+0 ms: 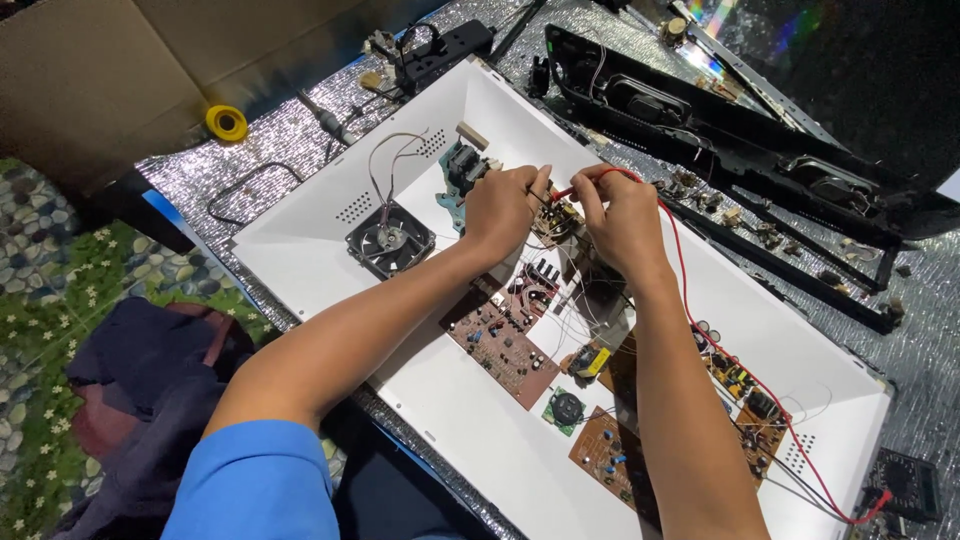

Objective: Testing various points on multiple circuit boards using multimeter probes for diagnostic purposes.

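Note:
My left hand [505,205] and my right hand [618,218] meet over a small brown circuit board [556,220] inside a large white tray-like panel [300,240]. My right hand pinches a red test probe [566,192] whose red lead [700,320] runs down to a black meter [905,485] at the lower right. My left hand grips a thin black probe at the same board, its tip mostly hidden. More brown circuit boards [505,345] lie beneath my forearms.
A black cooling fan [390,240] with wires sits at the panel's left. A long black speaker housing [720,125] lies behind it. A yellow tape roll [227,122] and a power strip [440,50] rest on silver foil matting. Dark cloth lies at the lower left.

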